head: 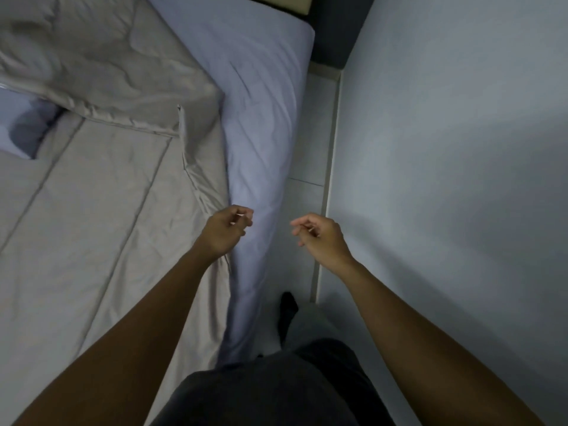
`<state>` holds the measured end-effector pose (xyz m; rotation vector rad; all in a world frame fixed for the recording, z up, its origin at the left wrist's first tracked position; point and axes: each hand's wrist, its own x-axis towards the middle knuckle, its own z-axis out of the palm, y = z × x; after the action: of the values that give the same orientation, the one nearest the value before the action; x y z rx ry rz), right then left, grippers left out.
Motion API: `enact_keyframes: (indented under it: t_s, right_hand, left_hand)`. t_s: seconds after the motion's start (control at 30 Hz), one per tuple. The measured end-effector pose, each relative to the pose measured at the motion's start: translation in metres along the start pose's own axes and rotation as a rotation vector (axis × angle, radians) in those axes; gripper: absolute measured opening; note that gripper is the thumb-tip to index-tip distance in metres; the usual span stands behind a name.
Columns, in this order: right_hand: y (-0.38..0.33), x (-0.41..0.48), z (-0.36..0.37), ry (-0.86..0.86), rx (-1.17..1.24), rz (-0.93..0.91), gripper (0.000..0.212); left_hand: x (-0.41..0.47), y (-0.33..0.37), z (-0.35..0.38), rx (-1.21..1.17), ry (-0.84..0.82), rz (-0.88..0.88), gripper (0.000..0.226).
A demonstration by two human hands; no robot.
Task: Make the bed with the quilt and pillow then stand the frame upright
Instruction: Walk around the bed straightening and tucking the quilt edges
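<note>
Looking down through the head camera, I see both bare arms stretched forward over the gap between bed and wall; the left hand (226, 230) hangs with its fingers (246, 216) loosely curled, thumb close to the fingertips, pinching nothing that I can make out; the right hand (321, 238) mirrors it, fingers (297, 224) likewise loosely curled and holding nothing; the two sets of fingertips point toward each other and stand apart. The quilt (101, 192), grey-beige with stitched seams, lies spread on the bed to the left of the left fingers, its bordered edge running just beneath that hand; whether the hand touches the cloth I cannot tell; farther ahead of the left fingers part of the quilt is folded back into a rumpled heap (92, 56). Between the two sets of fingers and ahead of them shows the blue sheet (258, 112), bare along the mattress side; a blue bulge (30, 130) peeps from under the fold, far left of the left fingers, and I cannot tell whether it is the pillow. Ahead of the right fingers runs a strip of pale floor (313, 124); to their right stands the wall (445, 149); behind both hands, nearer the camera, a foot in a black sock (289, 305) and dark shorts (276, 392) are in view.
</note>
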<state>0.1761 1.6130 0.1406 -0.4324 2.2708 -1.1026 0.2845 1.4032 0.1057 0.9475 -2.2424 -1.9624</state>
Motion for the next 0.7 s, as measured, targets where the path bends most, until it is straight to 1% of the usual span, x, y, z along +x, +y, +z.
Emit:
enact_keyframes:
  t_s: [0.1, 0.13, 0.27, 0.37, 0.53, 0.7]
  right_hand:
    - [-0.007, 0.06, -0.01, -0.063, -0.013, -0.015, 0.023]
    - [-0.009, 0.077, -0.012, -0.082, -0.016, -0.021, 0.022]
    - [-0.023, 0.185, -0.032, -0.181, -0.053, -0.072, 0.025]
    - [-0.038, 0.261, -0.059, -0.213, -0.077, -0.083, 0.031]
    - [-0.068, 0.364, -0.105, -0.221, -0.106, -0.087, 0.03]
    - [-0.083, 0.428, -0.13, -0.246, -0.096, -0.109, 0.028]
  left_hand:
    - [0.043, 0.01, -0.004, 0.016, 0.039, -0.082, 0.008]
    - [0.055, 0.014, -0.005, 0.021, 0.045, -0.115, 0.01]
    - [0.138, 0.052, -0.01, 0.043, 0.055, -0.224, 0.033]
    - [0.203, 0.086, -0.017, 0.072, 0.068, -0.278, 0.033]
    - [0.299, 0.137, -0.02, 0.073, 0.135, -0.255, 0.031]
    - [0.355, 0.157, -0.011, 0.037, 0.168, -0.263, 0.034]
